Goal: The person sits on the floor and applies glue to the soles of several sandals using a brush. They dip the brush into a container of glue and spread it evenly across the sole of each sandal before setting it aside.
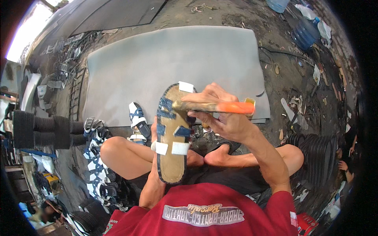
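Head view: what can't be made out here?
All in the head view:
Sandal piece: far face, turned away from the camera.
Left hand: fingers mostly hidden behind the sandal piece.
Orange-handled tool: tip blurred, contact unclear.
Topmost blue bottle: cut off by the edge.

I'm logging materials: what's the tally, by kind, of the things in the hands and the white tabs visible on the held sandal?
Sandal: 1
Orange-ended tool: 1
White tabs: 3
Total: 5
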`<state>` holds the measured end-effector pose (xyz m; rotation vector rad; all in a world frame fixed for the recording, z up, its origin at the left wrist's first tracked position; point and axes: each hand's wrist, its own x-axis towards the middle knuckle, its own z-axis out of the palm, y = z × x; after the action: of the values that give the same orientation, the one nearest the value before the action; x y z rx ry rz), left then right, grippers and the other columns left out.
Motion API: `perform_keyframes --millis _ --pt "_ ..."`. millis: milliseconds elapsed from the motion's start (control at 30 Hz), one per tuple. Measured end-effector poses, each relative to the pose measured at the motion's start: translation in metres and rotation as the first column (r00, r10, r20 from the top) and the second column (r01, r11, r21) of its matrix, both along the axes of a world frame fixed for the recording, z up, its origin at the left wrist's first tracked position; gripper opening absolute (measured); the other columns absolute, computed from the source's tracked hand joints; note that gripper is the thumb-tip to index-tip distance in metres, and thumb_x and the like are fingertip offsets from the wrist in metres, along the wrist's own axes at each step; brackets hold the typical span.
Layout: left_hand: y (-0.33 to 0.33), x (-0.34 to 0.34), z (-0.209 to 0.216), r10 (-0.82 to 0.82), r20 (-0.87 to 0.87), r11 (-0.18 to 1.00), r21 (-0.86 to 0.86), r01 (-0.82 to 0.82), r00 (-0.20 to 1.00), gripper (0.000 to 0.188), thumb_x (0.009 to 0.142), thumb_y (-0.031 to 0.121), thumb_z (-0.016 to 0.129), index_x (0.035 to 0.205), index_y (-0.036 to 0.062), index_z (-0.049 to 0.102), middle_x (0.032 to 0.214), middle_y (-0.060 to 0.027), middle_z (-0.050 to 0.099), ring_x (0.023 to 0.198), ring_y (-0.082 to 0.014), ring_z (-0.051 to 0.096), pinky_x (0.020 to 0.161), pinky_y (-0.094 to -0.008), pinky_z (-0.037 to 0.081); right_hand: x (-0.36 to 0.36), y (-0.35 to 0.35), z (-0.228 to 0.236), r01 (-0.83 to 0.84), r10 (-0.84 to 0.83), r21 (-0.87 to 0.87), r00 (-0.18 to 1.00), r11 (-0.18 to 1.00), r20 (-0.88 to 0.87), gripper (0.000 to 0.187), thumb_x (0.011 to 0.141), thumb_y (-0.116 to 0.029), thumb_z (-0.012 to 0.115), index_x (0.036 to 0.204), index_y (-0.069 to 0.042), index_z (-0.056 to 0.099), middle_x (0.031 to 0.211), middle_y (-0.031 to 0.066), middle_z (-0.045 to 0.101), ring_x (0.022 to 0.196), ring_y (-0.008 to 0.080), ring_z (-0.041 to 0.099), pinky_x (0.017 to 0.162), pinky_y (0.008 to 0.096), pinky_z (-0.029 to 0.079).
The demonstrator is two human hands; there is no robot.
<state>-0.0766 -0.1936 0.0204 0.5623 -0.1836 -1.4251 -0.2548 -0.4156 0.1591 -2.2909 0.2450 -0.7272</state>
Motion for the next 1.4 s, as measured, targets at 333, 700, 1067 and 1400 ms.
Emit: perform_keyframes --millis 333,700,1067,1400 --pt "0.010 -0.002 0.010 0.075 -0.290 0.997 0.027 -0.071 0.954 0.087 0.098 0.064 0.059 0.151 -0.0028 0.044 0.140 -0.0287 0.056 0.114 -0.0402 0.064 0.087 -0.0480 0.059 0.003 0.004 -0.019 0.058 -0.057 -0.026 0.998 0.998 0.041 0.031 0.096 -0.015 0.077 0.125 -0.004 0.072 0.104 0.0108 0.074 0.091 0.0213 0.067 0.078 0.0358 0.054" --pt "-0.031 -0.021 0.074 0.339 0.028 0.923 0.186 -0.338 0.940 0.061 0.107 0.057 0.046 0.134 0.0047 0.060 0.116 -0.0155 0.072 0.093 -0.0266 0.073 0.077 -0.0396 0.063 0.019 0.047 0.022 -0.183 0.189 0.181 0.982 0.966 -0.019 0.027 0.089 -0.011 0.078 0.115 -0.007 0.075 0.100 0.0154 0.067 0.087 0.0345 0.066 0.083 0.0406 0.056" --pt "-0.028 -0.001 0.069 0.245 0.009 0.962 0.124 -0.244 0.970 0.073 0.105 0.067 0.044 0.138 0.0029 0.057 0.114 -0.0179 0.072 0.088 -0.0256 0.074 0.074 -0.0387 0.064 0.007 0.056 0.010 -0.176 0.173 0.058 0.984 0.983 0.042 0.040 0.084 -0.014 0.085 0.123 -0.012 0.076 0.108 0.0074 0.076 0.076 0.0220 0.056 0.067 0.0331 0.050" --pt "-0.040 0.000 0.086 0.321 0.072 0.925 0.188 -0.329 0.944 0.069 0.104 0.066 0.046 0.135 0.0061 0.060 0.105 -0.0142 0.073 0.087 -0.0197 0.073 0.074 -0.0343 0.063 0.005 0.056 0.007 -0.175 0.171 0.090 0.984 0.980 0.052 0.037 0.089 -0.014 0.082 0.123 -0.003 0.074 0.105 0.0042 0.072 0.078 0.0167 0.058 0.069 0.0310 0.050"
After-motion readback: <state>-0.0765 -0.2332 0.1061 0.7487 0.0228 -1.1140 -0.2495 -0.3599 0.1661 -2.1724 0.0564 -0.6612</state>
